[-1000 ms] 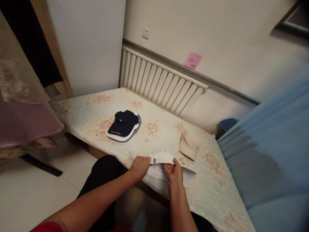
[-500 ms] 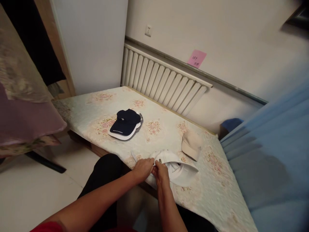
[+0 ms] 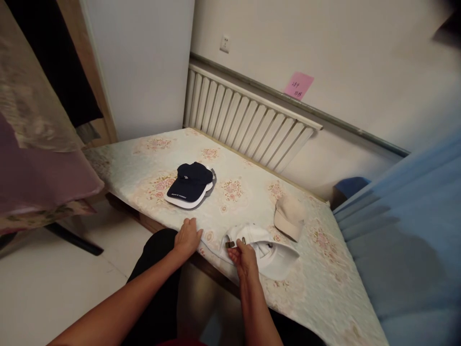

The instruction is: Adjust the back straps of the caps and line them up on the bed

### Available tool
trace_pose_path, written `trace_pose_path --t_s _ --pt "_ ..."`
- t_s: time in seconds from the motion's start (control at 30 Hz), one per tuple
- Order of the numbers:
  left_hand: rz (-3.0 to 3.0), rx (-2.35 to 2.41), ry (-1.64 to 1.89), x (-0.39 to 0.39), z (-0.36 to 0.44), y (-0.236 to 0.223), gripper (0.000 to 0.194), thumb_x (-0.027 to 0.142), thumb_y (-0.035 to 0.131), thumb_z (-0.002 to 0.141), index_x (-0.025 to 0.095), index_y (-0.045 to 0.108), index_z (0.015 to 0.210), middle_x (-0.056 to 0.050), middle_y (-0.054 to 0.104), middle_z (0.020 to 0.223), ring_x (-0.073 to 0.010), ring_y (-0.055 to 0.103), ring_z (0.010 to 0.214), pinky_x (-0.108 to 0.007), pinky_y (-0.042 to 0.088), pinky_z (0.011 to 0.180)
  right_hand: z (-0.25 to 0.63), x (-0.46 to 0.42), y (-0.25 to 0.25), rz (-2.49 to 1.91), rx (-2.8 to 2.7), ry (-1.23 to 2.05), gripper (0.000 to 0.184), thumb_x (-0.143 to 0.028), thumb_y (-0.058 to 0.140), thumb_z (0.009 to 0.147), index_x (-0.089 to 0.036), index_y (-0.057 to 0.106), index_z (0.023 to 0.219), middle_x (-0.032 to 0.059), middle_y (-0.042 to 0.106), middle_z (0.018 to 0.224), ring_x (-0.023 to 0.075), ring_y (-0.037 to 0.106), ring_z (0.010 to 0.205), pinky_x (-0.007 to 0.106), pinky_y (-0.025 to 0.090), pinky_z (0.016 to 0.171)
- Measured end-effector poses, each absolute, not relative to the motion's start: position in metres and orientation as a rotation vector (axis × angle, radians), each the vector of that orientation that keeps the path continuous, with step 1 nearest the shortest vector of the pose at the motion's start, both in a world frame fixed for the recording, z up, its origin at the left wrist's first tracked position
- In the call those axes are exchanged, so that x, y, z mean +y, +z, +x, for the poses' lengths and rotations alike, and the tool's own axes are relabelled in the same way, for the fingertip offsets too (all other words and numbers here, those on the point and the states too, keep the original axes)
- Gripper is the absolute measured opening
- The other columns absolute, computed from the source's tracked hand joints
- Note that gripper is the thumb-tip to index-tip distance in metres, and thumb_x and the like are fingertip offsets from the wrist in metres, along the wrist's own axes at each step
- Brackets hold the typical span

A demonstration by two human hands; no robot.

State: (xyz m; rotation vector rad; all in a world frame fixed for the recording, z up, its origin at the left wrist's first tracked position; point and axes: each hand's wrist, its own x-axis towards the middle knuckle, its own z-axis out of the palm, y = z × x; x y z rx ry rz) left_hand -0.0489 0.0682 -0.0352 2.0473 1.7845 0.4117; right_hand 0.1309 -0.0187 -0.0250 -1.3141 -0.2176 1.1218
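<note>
A white cap [image 3: 248, 233] lies near the front edge of the bed, its brim pointing right and its inside partly showing. My right hand [image 3: 245, 257] pinches the adjustable back strap of this cap, next to a dark metal buckle [image 3: 229, 244]. To the left, apart from the buckle, my left hand [image 3: 188, 238] is closed at the bed's edge with its fingers curled; what they hold, if anything, is hidden. Farther left sits a navy cap [image 3: 192, 180], stacked on a white one [image 3: 180, 202] and a grey one. A beige cap [image 3: 290, 218] rests beyond the white cap.
The bed [image 3: 230, 206] has a pale floral cover. Behind it run a white radiator [image 3: 241, 115] and a wall with a pink note [image 3: 298, 85]. A blue curtain [image 3: 406, 230] hangs at the right. Draped clothes [image 3: 39, 144] are at the left.
My left hand has moved left, away from the cap's strap and my right hand. The buckle now shows. My right hand stays at the strap, and the view has shifted slightly.
</note>
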Motion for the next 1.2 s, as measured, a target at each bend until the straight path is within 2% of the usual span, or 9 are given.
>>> trace_pose_path --t_s 0.2,0.3,0.43,0.6,0.73,0.93,1.03,1.2 --pt "1.880 1.593 0.429 0.074 -0.039 -0.044 0.015 0.018 0.052 0.077 0.018 0.054 0.092 -0.008 0.060 0.099 -0.0236 0.056 0.101 -0.035 0.042 0.085 0.133 -0.021 -0.027 -1.306 -0.225 1.140 0.030 -0.030 0.074 0.063 -0.019 0.047 0.072 -0.0023 0.061 0.051 0.0136 0.062 0.046 0.021 0.048 0.044" --pt "1.726 1.522 0.459 0.073 -0.031 -0.046 0.011 0.016 0.051 0.075 0.019 0.053 0.085 -0.004 0.060 0.081 -0.0190 0.060 0.083 -0.029 0.045 0.072 0.134 -0.023 -0.028 -1.303 -0.229 1.141 0.033 -0.029 0.076 0.061 -0.019 0.046 0.072 -0.0026 0.061 0.051 0.0134 0.062 0.046 0.020 0.048 0.044" --pt "1.515 1.334 0.504 0.067 -0.025 -0.042 0.012 0.028 0.044 0.081 0.019 0.051 0.085 0.003 0.054 0.063 -0.0119 0.056 0.057 -0.022 0.043 0.054 0.134 -0.025 -0.027 -1.298 -0.223 1.144 0.033 -0.028 0.077 0.061 -0.019 0.047 0.073 -0.0019 0.062 0.052 0.0130 0.062 0.046 0.019 0.047 0.043" --pt "1.342 1.009 0.508 0.054 -0.024 -0.025 0.022 0.038 0.054 0.075 0.019 0.052 0.087 0.003 0.057 0.063 -0.0106 0.056 0.055 -0.018 0.035 0.047 0.133 -0.027 -0.023 -1.260 -0.211 1.189 0.026 -0.026 0.073 0.064 -0.018 0.050 0.072 0.0006 0.064 0.053 0.0115 0.060 0.045 0.018 0.047 0.042" --pt "1.338 0.781 0.561 0.044 -0.014 -0.015 0.024 0.030 0.062 0.066 0.017 0.056 0.085 0.004 0.055 0.065 -0.0083 0.051 0.055 -0.019 0.037 0.053 0.131 -0.028 -0.016 -1.217 -0.213 1.236 0.021 -0.024 0.071 0.066 -0.016 0.053 0.072 0.0050 0.068 0.060 0.0093 0.058 0.044 0.016 0.045 0.041" --pt "1.615 0.815 0.656 0.036 0.007 -0.017 0.025 0.025 0.059 0.067 0.016 0.063 0.089 0.004 0.055 0.070 -0.0093 0.047 0.060 -0.021 0.037 0.058 0.128 -0.028 -0.009 -1.196 -0.194 1.260 0.018 -0.021 0.071 0.067 -0.015 0.054 0.069 0.0014 0.063 0.053 0.0082 0.055 0.041 0.014 0.042 0.039" --pt "1.576 0.764 0.662 0.035 0.009 -0.021 0.024 0.019 0.059 0.063 0.015 0.062 0.086 0.002 0.059 0.076 -0.0104 0.051 0.068 -0.021 0.039 0.063 0.128 -0.029 -0.009 -1.192 -0.195 1.270 0.017 -0.021 0.069 0.070 -0.015 0.053 0.067 0.0024 0.062 0.050 0.0081 0.053 0.038 0.014 0.040 0.036" --pt "1.431 0.697 0.567 0.035 0.009 -0.028 0.030 0.020 0.063 0.057 0.015 0.057 0.086 0.004 0.055 0.067 -0.0088 0.048 0.060 -0.020 0.038 0.057 0.131 -0.030 -0.013 -1.195 -0.163 1.261 0.017 -0.021 0.066 0.074 -0.016 0.051 0.067 -0.0001 0.060 0.047 0.0081 0.053 0.038 0.014 0.040 0.036"
